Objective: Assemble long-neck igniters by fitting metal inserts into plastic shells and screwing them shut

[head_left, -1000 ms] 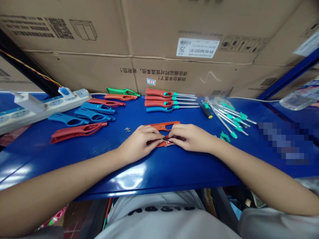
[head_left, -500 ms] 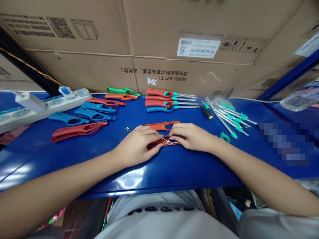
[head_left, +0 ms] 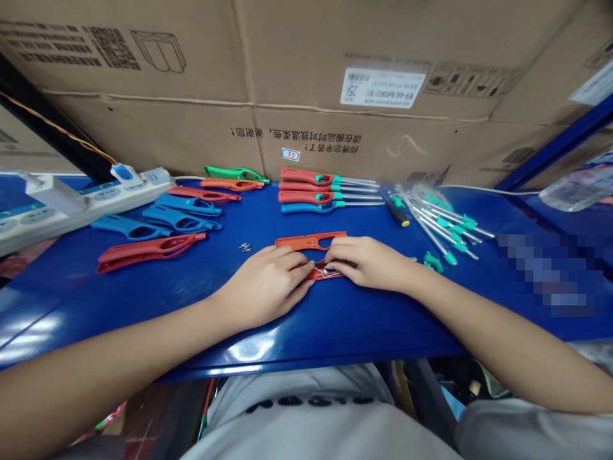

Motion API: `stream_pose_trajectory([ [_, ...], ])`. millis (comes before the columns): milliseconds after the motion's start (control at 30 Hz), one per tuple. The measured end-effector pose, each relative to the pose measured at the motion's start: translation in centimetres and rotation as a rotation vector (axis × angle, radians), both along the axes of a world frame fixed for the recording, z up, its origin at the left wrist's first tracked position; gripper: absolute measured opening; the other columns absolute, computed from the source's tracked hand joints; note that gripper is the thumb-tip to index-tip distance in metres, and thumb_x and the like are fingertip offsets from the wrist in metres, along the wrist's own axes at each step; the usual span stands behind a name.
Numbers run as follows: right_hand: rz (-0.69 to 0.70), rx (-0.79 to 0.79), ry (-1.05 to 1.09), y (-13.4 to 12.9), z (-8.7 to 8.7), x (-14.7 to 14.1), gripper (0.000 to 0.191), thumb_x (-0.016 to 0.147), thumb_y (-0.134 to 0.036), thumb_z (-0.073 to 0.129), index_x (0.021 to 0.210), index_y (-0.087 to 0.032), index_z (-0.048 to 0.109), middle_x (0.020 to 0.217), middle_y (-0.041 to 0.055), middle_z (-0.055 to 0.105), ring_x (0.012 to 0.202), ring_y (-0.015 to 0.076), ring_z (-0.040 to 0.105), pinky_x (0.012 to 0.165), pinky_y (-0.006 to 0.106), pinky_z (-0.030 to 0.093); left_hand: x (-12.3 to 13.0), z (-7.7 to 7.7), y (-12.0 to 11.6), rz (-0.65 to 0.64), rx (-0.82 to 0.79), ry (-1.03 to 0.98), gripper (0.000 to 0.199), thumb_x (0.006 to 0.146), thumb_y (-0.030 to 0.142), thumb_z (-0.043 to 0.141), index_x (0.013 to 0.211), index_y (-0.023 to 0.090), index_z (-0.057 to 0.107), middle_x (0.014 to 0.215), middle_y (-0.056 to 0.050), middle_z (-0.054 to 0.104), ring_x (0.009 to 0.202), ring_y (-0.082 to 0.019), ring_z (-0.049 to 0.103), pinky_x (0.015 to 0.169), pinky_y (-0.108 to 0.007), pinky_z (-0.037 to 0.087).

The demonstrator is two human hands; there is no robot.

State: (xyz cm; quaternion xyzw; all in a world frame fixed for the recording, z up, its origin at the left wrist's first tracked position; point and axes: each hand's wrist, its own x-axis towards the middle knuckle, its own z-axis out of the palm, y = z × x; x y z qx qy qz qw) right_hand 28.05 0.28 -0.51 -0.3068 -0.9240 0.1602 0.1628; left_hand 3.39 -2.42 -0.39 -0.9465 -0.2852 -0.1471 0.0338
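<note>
Both hands work close together over an orange lighter shell half (head_left: 320, 275), open side up, with thin wires and a dark part inside. My left hand (head_left: 268, 281) is closed over its left end, hiding much of it. Fingertips of my right hand (head_left: 366, 263) pinch a small black part (head_left: 322, 264) in the shell; its exact shape is covered by the fingers. Just behind lies the other orange shell half (head_left: 301, 243), apart from both hands. Several tiny screws (head_left: 246, 247) rest left of it.
Blue, red, orange and green lighter shells (head_left: 153, 252) lie at the left, by a white power strip (head_left: 105, 195). Assembled lighters (head_left: 306, 196) line the back. A screwdriver (head_left: 398, 212) and metal lighter tubes (head_left: 433, 233) lie at right. A cardboard box (head_left: 191, 134) stands behind.
My left thumb and fingers have drawn together and now cover more of the shell's left end. My right hand stays nearly still.
</note>
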Motion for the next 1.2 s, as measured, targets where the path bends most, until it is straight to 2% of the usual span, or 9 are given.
stream_pose_trajectory([
  [200, 0.003, 0.009, -0.034, -0.1, 0.1, -0.1, 0.014, 0.098, -0.019, 0.055, 0.094, -0.015, 0.068, 0.093, 0.0071, 0.069, 0.083, 0.0179, 0.064, 0.075, 0.029, 0.048, 0.3, -0.2, -0.4, 0.012, 0.100, 0.076, 0.031, 0.104, 0.027, 0.046, 0.106, 0.011, 0.073, 0.097, -0.011, 0.072, 0.092, -0.027, 0.067, 0.080, -0.042, 0.055],
  [333, -0.004, 0.077, -0.114, -0.3, 0.1, -0.1, 0.018, 0.099, -0.019, 0.052, 0.096, -0.015, 0.069, 0.093, 0.0080, 0.069, 0.080, 0.0186, 0.064, 0.069, 0.028, 0.045, 0.7, -0.4, -1.1, -0.009, 0.197, 0.159, 0.025, 0.101, 0.018, 0.050, 0.100, 0.009, 0.073, 0.095, -0.012, 0.069, 0.086, -0.027, 0.064, 0.073, -0.041, 0.055],
  [433, -0.010, 0.107, -0.160, -0.3, 0.1, -0.2, 0.020, 0.100, -0.019, 0.049, 0.095, -0.015, 0.069, 0.092, 0.0087, 0.069, 0.077, 0.0188, 0.063, 0.066, 0.028, 0.043, 0.8, -0.3, -1.7, 0.016, 0.209, 0.222, 0.023, 0.100, 0.014, 0.050, 0.107, 0.005, 0.070, 0.094, -0.013, 0.067, 0.085, -0.027, 0.063, 0.074, -0.041, 0.055],
  [533, -0.005, 0.040, -0.101, -0.2, 0.1, -0.1, 0.017, 0.099, -0.020, 0.052, 0.094, -0.016, 0.068, 0.090, 0.0076, 0.069, 0.079, 0.0182, 0.063, 0.070, 0.028, 0.045, 0.7, -0.2, -1.8, 0.041, 0.154, 0.228, 0.026, 0.101, 0.014, 0.049, 0.117, 0.003, 0.066, 0.098, -0.015, 0.067, 0.089, -0.027, 0.063, 0.079, -0.042, 0.056],
  [633, 0.004, -0.036, -0.009, 0.0, 0.2, 0.0, 0.012, 0.097, -0.021, 0.057, 0.093, -0.016, 0.067, 0.088, 0.0059, 0.070, 0.078, 0.0167, 0.063, 0.073, 0.028, 0.046, 0.5, -0.1, -1.5, 0.055, 0.053, 0.173, 0.026, 0.102, 0.017, 0.048, 0.118, 0.007, 0.065, 0.105, -0.015, 0.068, 0.094, -0.026, 0.064, 0.083, -0.041, 0.056],
  [833, 0.009, -0.122, 0.064, 0.2, 0.4, 0.2, 0.009, 0.094, -0.020, 0.060, 0.091, -0.016, 0.068, 0.080, 0.0025, 0.066, 0.065, 0.0125, 0.056, 0.064, 0.025, 0.043, 0.2, -0.3, -1.1, 0.039, -0.015, 0.127, 0.032, 0.104, 0.021, 0.046, 0.131, 0.011, 0.061, 0.108, -0.014, 0.066, 0.100, -0.028, 0.063, 0.084, -0.044, 0.056],
  [1033, 0.012, -0.146, 0.057, -0.1, 1.1, 0.3, 0.012, 0.095, -0.018, 0.055, 0.094, -0.017, 0.066, 0.086, 0.0039, 0.066, 0.066, 0.0124, 0.053, 0.065, 0.026, 0.042, 0.4, 0.0, -1.0, 0.054, -0.156, -0.029, 0.030, 0.104, 0.023, 0.045, 0.120, 0.015, 0.068, 0.108, -0.013, 0.065, 0.099, -0.025, 0.063, 0.087, -0.042, 0.056],
  [1200, 0.005, -0.254, 0.077, -0.1, 1.9, 1.1, 0.009, 0.093, -0.022, 0.060, 0.099, -0.017, 0.064, 0.088, 0.0024, 0.060, 0.065, 0.0107, 0.051, 0.060, 0.024, 0.043, 0.5, 0.5, -1.5, 0.091, -0.224, -0.012, 0.030, 0.104, 0.021, 0.043, 0.118, 0.013, 0.068, 0.105, -0.013, 0.064, 0.094, -0.024, 0.064, 0.086, -0.042, 0.057],
])
